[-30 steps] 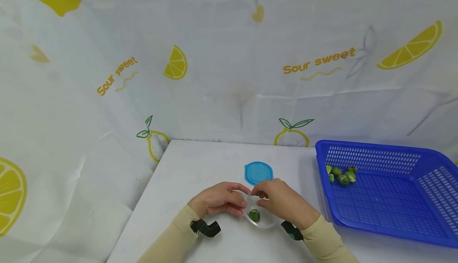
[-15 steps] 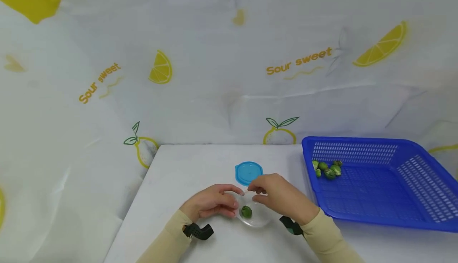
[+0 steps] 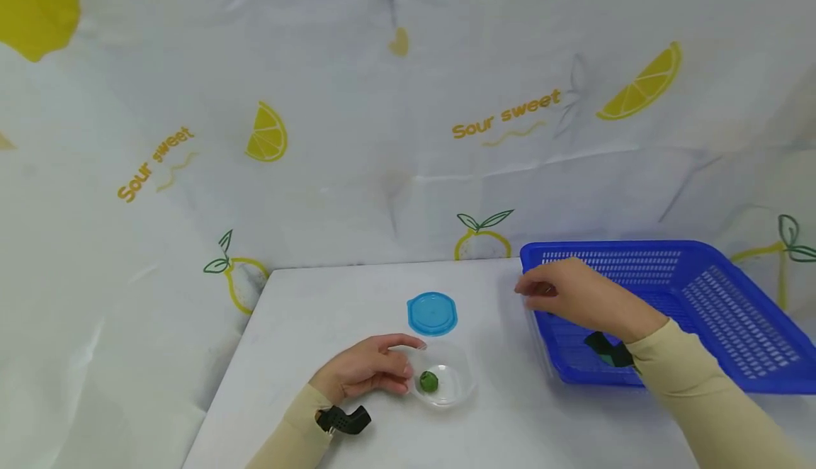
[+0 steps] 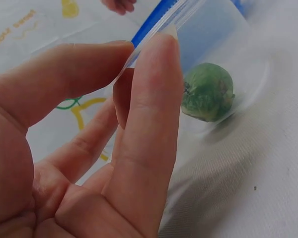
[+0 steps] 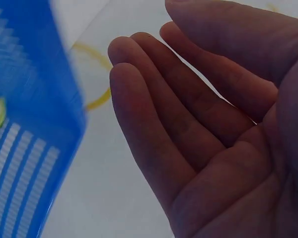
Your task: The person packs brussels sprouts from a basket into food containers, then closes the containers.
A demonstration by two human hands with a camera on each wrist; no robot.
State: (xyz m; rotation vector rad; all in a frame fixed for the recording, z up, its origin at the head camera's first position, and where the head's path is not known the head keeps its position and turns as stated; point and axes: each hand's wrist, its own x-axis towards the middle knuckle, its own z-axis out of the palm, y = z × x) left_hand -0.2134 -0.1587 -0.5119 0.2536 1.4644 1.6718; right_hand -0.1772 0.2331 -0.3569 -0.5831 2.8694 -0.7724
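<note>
A clear plastic bowl [image 3: 455,387] stands on the table with one Brussels sprout [image 3: 429,382] inside. My left hand [image 3: 370,368] pinches the bowl's rim at its left side; the left wrist view shows thumb and finger on the rim and the sprout [image 4: 208,92] through the clear wall. Over the left edge of the blue basket [image 3: 637,244] is my right hand [image 3: 583,295], holding nothing. In the right wrist view its fingers [image 5: 154,129] are loosely extended beside the basket wall [image 5: 64,99]. The hand hides the basket's sprouts in the head view; part of one shows in the right wrist view.
A round blue lid [image 3: 432,314] lies on the white table [image 3: 331,306] behind the bowl. The basket takes up the right side, its rim raised above the table. A lemon-printed cloth [image 3: 357,193] hangs behind.
My right hand has left the bowl and moved right and up to the basket's left edge. The left hand stays at the bowl's rim. The head view has shifted rightward.
</note>
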